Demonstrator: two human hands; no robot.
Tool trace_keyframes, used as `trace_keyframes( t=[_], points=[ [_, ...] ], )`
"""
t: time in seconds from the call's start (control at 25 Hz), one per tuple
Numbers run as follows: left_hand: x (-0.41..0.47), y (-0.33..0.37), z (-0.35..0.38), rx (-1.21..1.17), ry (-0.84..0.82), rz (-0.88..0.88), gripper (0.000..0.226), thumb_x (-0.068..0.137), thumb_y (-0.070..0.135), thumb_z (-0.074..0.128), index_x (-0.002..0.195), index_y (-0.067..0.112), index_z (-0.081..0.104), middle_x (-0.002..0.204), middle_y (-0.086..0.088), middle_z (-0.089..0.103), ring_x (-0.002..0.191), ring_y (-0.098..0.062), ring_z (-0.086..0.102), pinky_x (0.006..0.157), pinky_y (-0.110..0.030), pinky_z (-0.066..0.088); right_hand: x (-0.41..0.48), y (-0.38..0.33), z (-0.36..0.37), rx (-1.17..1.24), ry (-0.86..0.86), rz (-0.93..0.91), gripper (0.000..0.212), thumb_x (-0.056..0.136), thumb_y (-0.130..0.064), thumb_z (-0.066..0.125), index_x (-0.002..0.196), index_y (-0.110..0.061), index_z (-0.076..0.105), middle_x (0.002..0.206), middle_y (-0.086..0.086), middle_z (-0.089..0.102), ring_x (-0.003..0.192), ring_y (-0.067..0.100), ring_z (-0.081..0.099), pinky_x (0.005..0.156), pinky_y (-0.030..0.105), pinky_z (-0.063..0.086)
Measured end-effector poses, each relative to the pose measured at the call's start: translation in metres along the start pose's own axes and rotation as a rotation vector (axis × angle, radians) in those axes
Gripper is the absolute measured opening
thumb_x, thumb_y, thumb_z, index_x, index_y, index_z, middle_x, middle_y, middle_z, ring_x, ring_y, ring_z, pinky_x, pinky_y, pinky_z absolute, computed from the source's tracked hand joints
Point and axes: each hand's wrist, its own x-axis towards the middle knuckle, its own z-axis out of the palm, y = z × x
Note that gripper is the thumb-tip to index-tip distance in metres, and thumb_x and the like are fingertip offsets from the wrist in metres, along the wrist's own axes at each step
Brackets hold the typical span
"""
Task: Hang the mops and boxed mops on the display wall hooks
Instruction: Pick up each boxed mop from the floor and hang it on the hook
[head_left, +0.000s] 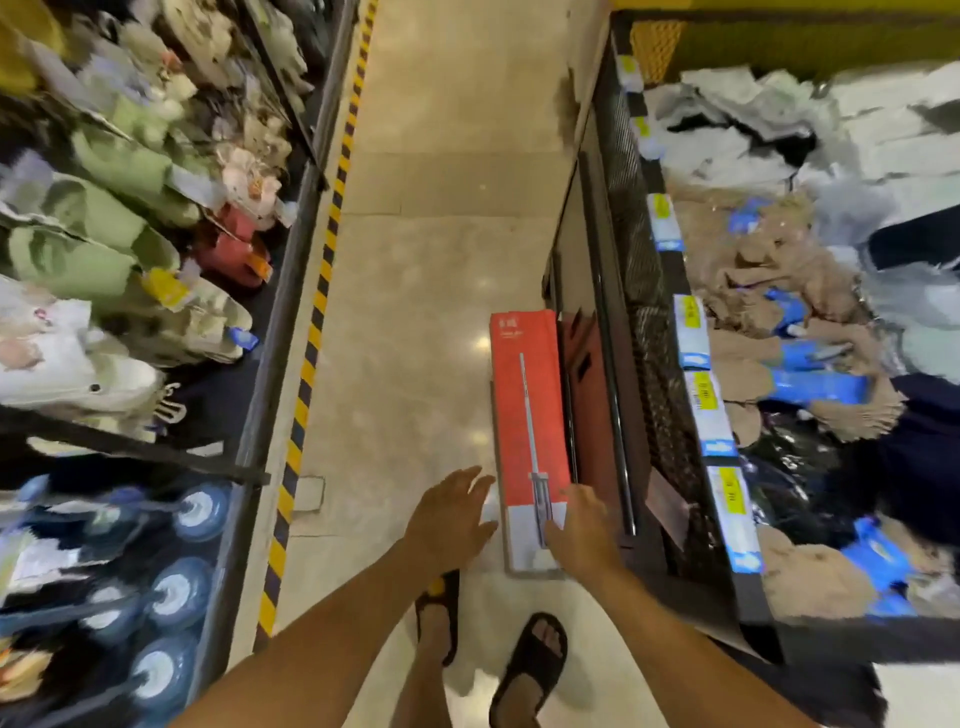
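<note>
Down on the aisle floor, right beside the right-hand rack, lies the boxed mop (530, 395): a long, flat cardboard carton, matte red for most of its length with a white band at the near end. A grey mop is printed straight down its face. Its long axis runs away from the person up the aisle, with the printed mop head at the near end by the feet and the handle pointing to the far end. A second carton (589, 405), darker red, sits between it and the rack (634, 291), which is black metal mesh fronted by blue-and-yellow price tags.

The floor (415, 312) is glossy beige tile catching the ceiling lights, and striped yellow-and-black tape (317, 312) runs along the left shelving.

Now the hands! The left hand (452, 514) hovers palm down just beside the carton's left edge, fingers (480, 480) spread wide and gripping nothing; they are too blurred to say whether the tips touch cardboard. The right hand (584, 530) rests on the white band, fingers (582, 493) stretched forward and close together, lying flat on the carton. Black sandals (535, 660) stand just behind.
</note>
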Motion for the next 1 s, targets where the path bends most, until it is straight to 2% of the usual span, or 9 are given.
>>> trace_keyframes(
  t=[0.16, 0.24, 0.36, 0.52, 0.64, 0.72, 0.8, 0.92, 1.0],
  points=[
    [0.093, -0.035, 0.031, -0.028, -0.112, -0.022, 0.07, 0.104, 0.048, 0.053, 0.163, 0.022, 0.025, 0.171, -0.005, 0.026, 0.155, -0.026, 0.03, 0.121, -0.044, 0.034, 0.064, 0.022, 0.042, 0.167, 0.059, 0.159, 0.044, 0.094, -0.022, 0.073, 0.134, -0.015, 0.058, 0.13, 0.008, 0.054, 0.114, 0.025, 0.057, 0.093, 0.031, 0.048],
    [0.138, -0.052, 0.054, -0.168, -0.182, -0.085, 0.071, 0.104, 0.048, 0.055, 0.162, 0.019, 0.027, 0.168, -0.007, 0.033, 0.152, -0.028, 0.036, 0.121, -0.045, 0.038, 0.093, 0.034, 0.066, 0.244, 0.103, 0.254, 0.042, 0.091, -0.026, 0.076, 0.129, -0.016, 0.061, 0.127, 0.009, 0.058, 0.113, 0.027, 0.061, 0.094, 0.038, 0.053],
    [0.196, -0.067, 0.097, -0.46, -0.243, -0.257, 0.075, 0.099, 0.051, 0.064, 0.157, 0.012, 0.036, 0.158, -0.012, 0.048, 0.141, -0.03, 0.051, 0.114, -0.043, 0.045, 0.128, 0.059, 0.102, 0.301, 0.151, 0.369, 0.047, 0.088, -0.019, 0.078, 0.131, -0.009, 0.061, 0.13, 0.017, 0.059, 0.121, 0.039, 0.059, 0.101, 0.047, 0.05],
    [0.257, -0.076, 0.145, -0.624, -0.306, -0.366, 0.091, 0.093, 0.058, 0.07, 0.16, 0.008, 0.033, 0.159, -0.012, 0.047, 0.136, -0.032, 0.057, 0.108, -0.039, 0.05, 0.163, 0.089, 0.127, 0.343, 0.204, 0.461, 0.044, 0.093, -0.026, 0.072, 0.133, -0.016, 0.06, 0.138, 0.011, 0.057, 0.124, 0.033, 0.057, 0.092, 0.035, 0.045],
    [0.294, -0.077, 0.171, -0.766, -0.343, -0.412, 0.075, 0.094, 0.048, 0.074, 0.151, 0.008, 0.047, 0.149, -0.01, 0.058, 0.129, -0.031, 0.062, 0.1, -0.032, 0.051, 0.182, 0.112, 0.14, 0.37, 0.234, 0.485, 0.04, 0.097, -0.027, 0.068, 0.134, -0.013, 0.059, 0.136, 0.012, 0.058, 0.122, 0.033, 0.059, 0.094, 0.038, 0.048],
    [0.31, -0.079, 0.182, -1.0, -0.337, -0.546, 0.067, 0.093, 0.042, 0.077, 0.146, 0.012, 0.051, 0.14, -0.009, 0.065, 0.117, -0.028, 0.066, 0.091, -0.036, 0.057, 0.189, 0.119, 0.147, 0.377, 0.238, 0.519, 0.041, 0.097, -0.025, 0.067, 0.136, -0.011, 0.059, 0.136, 0.015, 0.059, 0.122, 0.036, 0.06, 0.1, 0.041, 0.048],
    [0.317, -0.083, 0.187, -1.154, -0.311, -0.674, 0.074, 0.089, 0.039, 0.081, 0.149, 0.017, 0.044, 0.133, -0.006, 0.066, 0.119, -0.029, 0.064, 0.096, -0.045, 0.052, 0.193, 0.12, 0.153, 0.36, 0.225, 0.546, 0.044, 0.097, -0.026, 0.066, 0.138, -0.011, 0.058, 0.137, 0.014, 0.061, 0.124, 0.036, 0.06, 0.103, 0.041, 0.049],
    [0.318, -0.089, 0.186, -1.235, -0.342, -0.727, 0.1, 0.084, 0.038, 0.087, 0.161, 0.019, 0.026, 0.15, -0.009, 0.056, 0.137, -0.035, 0.053, 0.104, -0.056, 0.044, 0.191, 0.115, 0.157, 0.347, 0.193, 0.547, 0.05, 0.093, -0.028, 0.073, 0.137, -0.012, 0.058, 0.136, 0.012, 0.063, 0.123, 0.035, 0.062, 0.103, 0.048, 0.052],
    [0.319, -0.087, 0.181, -1.28, -0.375, -0.709, 0.107, 0.078, 0.047, 0.089, 0.161, 0.021, 0.027, 0.157, -0.006, 0.05, 0.141, -0.034, 0.05, 0.109, -0.06, 0.041, 0.192, 0.114, 0.153, 0.345, 0.169, 0.543, 0.051, 0.091, -0.026, 0.076, 0.137, -0.013, 0.057, 0.135, 0.012, 0.063, 0.124, 0.035, 0.061, 0.103, 0.05, 0.053]
  ],
)
